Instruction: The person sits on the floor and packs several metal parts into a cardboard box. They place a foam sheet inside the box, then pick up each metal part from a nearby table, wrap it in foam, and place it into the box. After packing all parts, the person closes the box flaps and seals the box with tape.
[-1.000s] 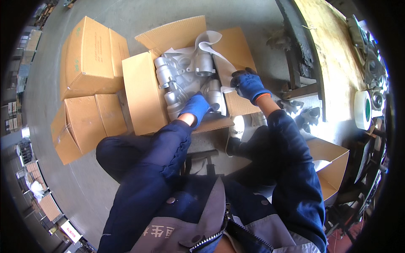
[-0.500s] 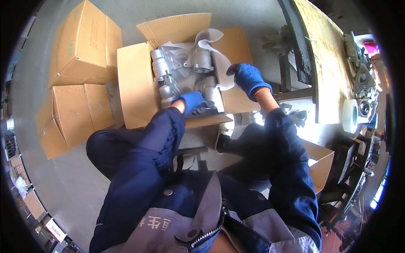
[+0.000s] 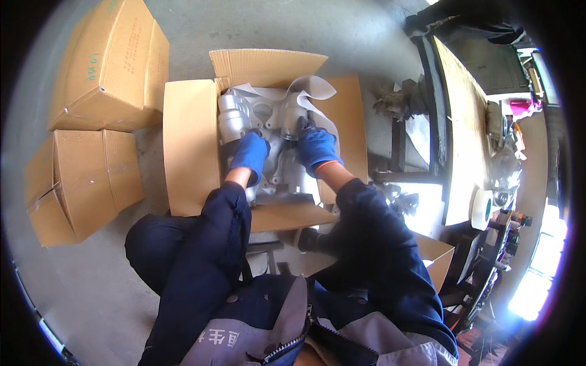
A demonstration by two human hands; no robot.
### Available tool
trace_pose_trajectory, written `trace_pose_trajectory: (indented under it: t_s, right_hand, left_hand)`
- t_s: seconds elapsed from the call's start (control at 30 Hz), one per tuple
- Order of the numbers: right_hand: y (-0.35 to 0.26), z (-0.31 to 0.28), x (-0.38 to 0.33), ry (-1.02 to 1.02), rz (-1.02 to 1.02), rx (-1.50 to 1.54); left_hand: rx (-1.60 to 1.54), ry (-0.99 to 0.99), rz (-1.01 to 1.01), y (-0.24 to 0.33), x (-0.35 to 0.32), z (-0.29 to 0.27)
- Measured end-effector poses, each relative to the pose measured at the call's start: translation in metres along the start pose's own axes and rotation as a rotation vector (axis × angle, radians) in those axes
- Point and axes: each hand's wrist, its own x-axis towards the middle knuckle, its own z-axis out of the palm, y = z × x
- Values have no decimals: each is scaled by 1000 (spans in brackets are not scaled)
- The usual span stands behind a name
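An open cardboard box point(image 3: 190, 146) in front of me holds several silver metal castings with round necks and flanges. My left hand point(image 3: 249, 155), in a blue glove with dark fingertips, is closed at the lower edge of the upper-left casting point(image 3: 234, 116). My right hand point(image 3: 317, 148), gloved alike, has its fingers curled against the upper-right casting point(image 3: 292, 122). The undersides of both grips are hidden. Below my right hand another casting point(image 3: 298, 177) lies in the box. A curling white foam sheet point(image 3: 314, 87) runs along the box's back and right side.
Two closed cardboard boxes point(image 3: 113, 67) stand stacked at the left. A workbench point(image 3: 458, 134) on the right carries metal parts and a tape roll point(image 3: 481, 209). Another open carton point(image 3: 434, 259) sits near my right knee. More metal parts point(image 3: 400, 198) lie under the bench.
My left hand has moved from the box's near side up to the upper-left casting. My right hand has left the foam sheet at the right flap and come onto the upper-right casting.
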Motion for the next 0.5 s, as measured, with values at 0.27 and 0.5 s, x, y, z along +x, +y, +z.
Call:
trace_pose_trajectory:
  t_s: [0.27,0.5]
  right_hand:
    - [-18,26,54,117,5,-59]
    - [-7,19,54,141,48,92]
  left_hand:
    - [-107,-143,76,-17,-9,23]
    - [-401,-157,107,-8,-15,12]
